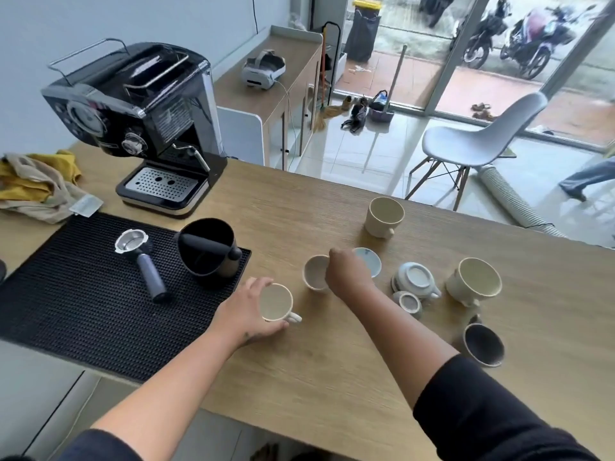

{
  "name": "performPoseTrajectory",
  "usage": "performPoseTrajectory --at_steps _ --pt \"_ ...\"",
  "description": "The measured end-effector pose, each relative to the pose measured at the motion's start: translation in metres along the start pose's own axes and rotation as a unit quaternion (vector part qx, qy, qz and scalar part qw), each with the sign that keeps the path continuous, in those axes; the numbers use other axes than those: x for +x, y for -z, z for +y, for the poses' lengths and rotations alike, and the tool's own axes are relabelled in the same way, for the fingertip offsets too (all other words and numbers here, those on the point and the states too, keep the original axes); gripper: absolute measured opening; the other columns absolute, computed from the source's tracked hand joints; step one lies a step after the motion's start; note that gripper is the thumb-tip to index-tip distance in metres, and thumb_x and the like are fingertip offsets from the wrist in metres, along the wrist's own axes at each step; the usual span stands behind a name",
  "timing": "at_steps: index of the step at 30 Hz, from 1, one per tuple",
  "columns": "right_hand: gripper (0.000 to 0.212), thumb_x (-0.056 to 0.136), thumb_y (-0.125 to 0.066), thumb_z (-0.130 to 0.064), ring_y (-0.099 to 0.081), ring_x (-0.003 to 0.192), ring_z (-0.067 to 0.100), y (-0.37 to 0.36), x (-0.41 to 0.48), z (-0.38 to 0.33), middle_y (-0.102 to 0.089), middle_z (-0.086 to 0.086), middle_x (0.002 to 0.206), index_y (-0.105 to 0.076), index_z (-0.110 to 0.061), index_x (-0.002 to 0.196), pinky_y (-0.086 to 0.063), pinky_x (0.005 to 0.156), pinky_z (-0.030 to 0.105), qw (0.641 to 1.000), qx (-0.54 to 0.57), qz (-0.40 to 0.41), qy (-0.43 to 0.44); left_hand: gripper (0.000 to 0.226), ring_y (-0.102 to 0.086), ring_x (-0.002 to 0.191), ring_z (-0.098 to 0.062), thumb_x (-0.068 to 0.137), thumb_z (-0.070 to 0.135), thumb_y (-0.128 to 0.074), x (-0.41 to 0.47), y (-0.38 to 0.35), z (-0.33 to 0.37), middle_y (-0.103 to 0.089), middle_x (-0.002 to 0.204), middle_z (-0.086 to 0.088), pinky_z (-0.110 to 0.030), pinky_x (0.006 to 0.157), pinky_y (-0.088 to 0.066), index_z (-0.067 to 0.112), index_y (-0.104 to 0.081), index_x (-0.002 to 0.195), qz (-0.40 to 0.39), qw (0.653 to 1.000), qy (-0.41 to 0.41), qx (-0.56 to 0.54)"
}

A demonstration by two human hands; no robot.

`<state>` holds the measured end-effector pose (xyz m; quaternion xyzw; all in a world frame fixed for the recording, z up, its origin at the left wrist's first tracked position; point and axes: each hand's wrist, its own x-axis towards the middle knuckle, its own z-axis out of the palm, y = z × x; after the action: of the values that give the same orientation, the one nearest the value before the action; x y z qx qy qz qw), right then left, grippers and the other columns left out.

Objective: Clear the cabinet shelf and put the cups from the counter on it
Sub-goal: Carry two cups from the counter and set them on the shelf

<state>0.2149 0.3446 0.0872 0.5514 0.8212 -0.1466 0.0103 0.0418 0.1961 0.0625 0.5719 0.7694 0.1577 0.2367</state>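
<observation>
Several cups stand on the wooden counter point(332, 361). My left hand point(246, 314) wraps around a small cream cup point(276, 302) with a handle, near the mat's corner. My right hand point(346, 274) grips the rim of a second small cream cup point(312, 272) just behind it. A blue-white saucer point(371, 261) lies partly hidden behind my right hand. Further right are an upturned white cup on a saucer point(417, 281), a tiny upturned cup point(409, 302), a large cream mug point(474, 282), a dark cup point(484, 344), and a tall cream mug point(384, 216) at the back.
A black espresso machine point(143, 118) stands at the back left. On a black rubber mat point(76, 311) lie a portafilter point(143, 261) and a black knock box point(208, 249). Yellow and beige cloths point(36, 184) sit at far left. A grey chair point(479, 141) stands beyond the counter.
</observation>
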Motion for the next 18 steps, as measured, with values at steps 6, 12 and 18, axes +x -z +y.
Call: performPoseTrajectory --at_steps 6,12,18 --pt "0.007 0.078 -0.048 -0.013 -0.061 0.068 0.022 -0.020 -0.035 0.024 -0.063 0.007 0.078 -0.054 -0.011 0.075 -0.043 0.051 0.027 0.955 0.255 -0.038 -0.146 0.086 -0.052 0.116 -0.009 0.058 0.051 -0.080 0.015 0.006 -0.004 -0.047 0.130 0.015 -0.030 0.093 -0.047 0.033 -0.046 0.135 -0.053 0.997 -0.047 -0.044" --pt "0.017 0.065 -0.050 -0.028 -0.072 0.070 0.024 -0.044 -0.052 0.023 -0.068 0.002 0.083 -0.058 -0.023 0.079 -0.061 0.069 0.045 0.889 0.390 -0.014 -0.239 0.092 -0.045 0.129 -0.006 0.062 0.032 -0.077 0.026 0.010 -0.006 -0.039 0.148 0.013 -0.026 0.104 -0.042 0.040 -0.036 0.145 -0.104 0.991 -0.070 -0.045" --pt "0.034 0.058 -0.052 -0.052 -0.072 0.070 0.020 -0.079 -0.050 0.034 -0.071 -0.003 0.082 -0.059 -0.029 0.081 -0.061 0.067 0.043 0.858 0.431 0.020 -0.278 0.117 -0.025 0.145 -0.016 0.061 0.052 -0.080 0.009 -0.007 -0.007 -0.023 0.158 0.001 -0.036 0.117 -0.025 0.028 -0.013 0.154 -0.040 0.985 0.018 -0.165"
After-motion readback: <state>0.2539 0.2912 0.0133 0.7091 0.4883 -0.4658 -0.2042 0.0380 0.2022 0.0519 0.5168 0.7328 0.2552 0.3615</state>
